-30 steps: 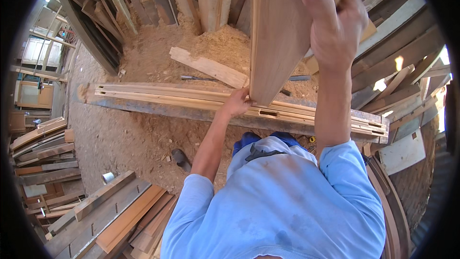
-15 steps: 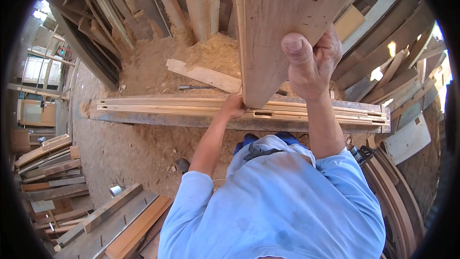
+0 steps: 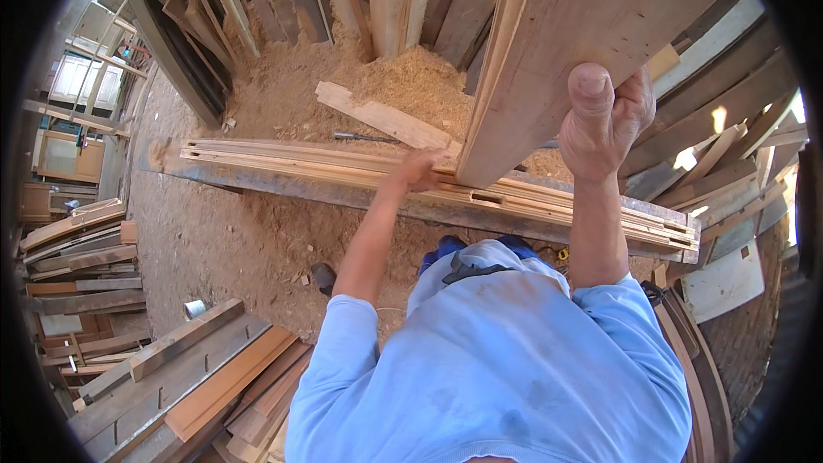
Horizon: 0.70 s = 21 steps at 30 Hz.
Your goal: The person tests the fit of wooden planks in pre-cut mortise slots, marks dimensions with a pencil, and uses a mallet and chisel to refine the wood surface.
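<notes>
A wide wooden board (image 3: 557,43) stands on end, tilted, with its lower end at the long grooved wooden strips (image 3: 334,173). My right hand (image 3: 607,124) grips the board by its right edge, thumb flat on the face and fingers behind it, partly hidden. Just left of the board's lower end, my left hand (image 3: 418,170) is over the strips with fingers stretched out and nothing seen in them. The strips lie side by side along a low, dark bench (image 3: 317,199). Several slots are cut in them, one of them just in front of the board's foot.
Beyond the bench lie a pale offcut (image 3: 386,118), a thin dark-handled tool (image 3: 364,136) and heaped sawdust (image 3: 403,77). Planks (image 3: 343,0) lean at the back and right. Stacked timber (image 3: 206,381) is at the lower left, near a white cup-like container (image 3: 195,309).
The board and my right hand have shifted right in view. My left hand has come away from the board's lower corner, its fingers now stretched out. The bench appears more slanted in view.
</notes>
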Motion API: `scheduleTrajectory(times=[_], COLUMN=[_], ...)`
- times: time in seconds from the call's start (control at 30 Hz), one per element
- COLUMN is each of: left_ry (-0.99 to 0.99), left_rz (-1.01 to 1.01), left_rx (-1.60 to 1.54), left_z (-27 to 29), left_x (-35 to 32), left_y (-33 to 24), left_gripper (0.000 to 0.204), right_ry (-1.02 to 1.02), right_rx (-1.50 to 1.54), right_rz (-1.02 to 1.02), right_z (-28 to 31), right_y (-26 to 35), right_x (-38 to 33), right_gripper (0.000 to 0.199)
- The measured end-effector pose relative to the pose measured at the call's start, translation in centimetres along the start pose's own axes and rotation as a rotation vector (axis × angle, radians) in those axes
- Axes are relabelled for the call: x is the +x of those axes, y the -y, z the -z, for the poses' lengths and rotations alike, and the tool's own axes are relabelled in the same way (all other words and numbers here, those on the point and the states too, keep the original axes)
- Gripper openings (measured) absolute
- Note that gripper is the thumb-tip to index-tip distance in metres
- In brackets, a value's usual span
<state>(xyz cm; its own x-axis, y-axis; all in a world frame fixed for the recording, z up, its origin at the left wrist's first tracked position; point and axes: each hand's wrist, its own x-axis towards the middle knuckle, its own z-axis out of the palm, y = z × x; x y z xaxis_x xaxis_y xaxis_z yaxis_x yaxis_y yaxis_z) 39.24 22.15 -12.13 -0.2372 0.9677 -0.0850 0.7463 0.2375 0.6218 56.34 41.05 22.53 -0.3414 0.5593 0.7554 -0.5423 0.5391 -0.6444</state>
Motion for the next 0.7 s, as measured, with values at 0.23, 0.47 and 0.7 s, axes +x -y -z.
scheduleTrajectory(times=[0.23, 0.47, 0.7], left_ry=[0.107, 0.070, -0.459], left_rz=[0.157, 0.145, -0.206], left_rx=[-0.030, -0.179, -1.170], left_z=[-3.7, 2.1, 12.7], left_x=[2.6, 2.0, -0.4], left_y=[-3.5, -7.0, -20.1], left_gripper=[0.057, 0.057, 0.072], right_ry=[0.050, 0.446, 0.890], right_rx=[-0.026, 0.230, 0.478], right_rz=[-0.041, -0.287, -0.668], right_z=[0.9, 3.8, 11.1], right_y=[0.7, -0.5, -10.9], right_x=[-0.4, 0.4, -3.0], right_gripper=[0.056, 0.072, 0.096])
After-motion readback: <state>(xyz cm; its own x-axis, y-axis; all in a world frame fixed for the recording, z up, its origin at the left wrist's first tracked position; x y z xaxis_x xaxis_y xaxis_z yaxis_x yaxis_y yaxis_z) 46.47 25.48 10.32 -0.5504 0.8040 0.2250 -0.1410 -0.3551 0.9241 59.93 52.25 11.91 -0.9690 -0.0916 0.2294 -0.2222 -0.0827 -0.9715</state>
